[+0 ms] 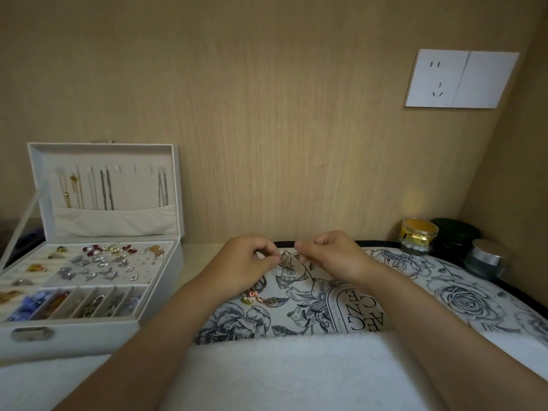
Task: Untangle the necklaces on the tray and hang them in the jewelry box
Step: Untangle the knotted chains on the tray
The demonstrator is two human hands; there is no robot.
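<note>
Just the head view here. Both our forearms reach forward over the tray (415,298) and meet above its far edge. The left hand (246,265) and right hand (332,256) are both curled, thumb and fingertips pinching opposite sides of one tangled necklace (286,258), a small knot of thin chain held just off the tray between them. The hands are nearly touching.

Counting: one knot in our hands, plus one beaded piece (255,295) with pinkish rings lying on the tray, partly under the left wrist. In the upright lid of the jewelry box (89,336) there are about five hung chains (106,189), some gold, some dark; they blur together, so that count is rough. The box's lower compartments hold lots of small earrings and charms, too many and too small to count.

The box sits open on the table (195,262), left of the tray. There are three jars in the far right corner: a gold jar (419,234), a dark green jar (453,235) and a silver-lidded jar (486,258). A white towel (281,372) covers the tray's near edge, and a wall socket (461,78) is up on the right.
</note>
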